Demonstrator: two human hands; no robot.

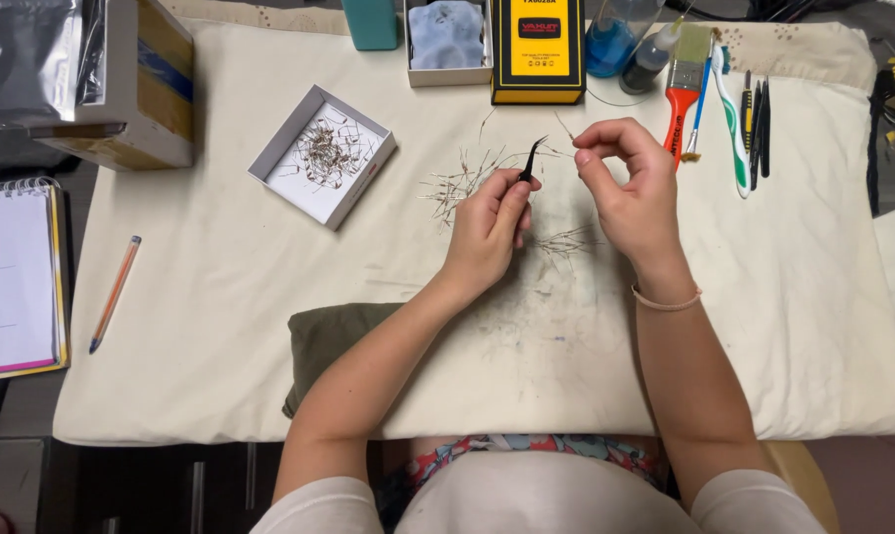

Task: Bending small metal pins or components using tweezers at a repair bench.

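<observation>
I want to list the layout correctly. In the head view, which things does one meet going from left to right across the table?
Spiral notebook → pencil → white tray of small wire parts → left hand holding black tweezers → right hand → red-handled brush → toothbrush.

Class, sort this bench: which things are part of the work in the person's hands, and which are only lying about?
In the work:
left hand holding black tweezers
right hand pinching a thin wire
loose wire pieces on the cloth
white tray of wire pieces

Lying about:
pencil
notebook
paintbrush
toothbrush
yellow box
blue bottle
</observation>
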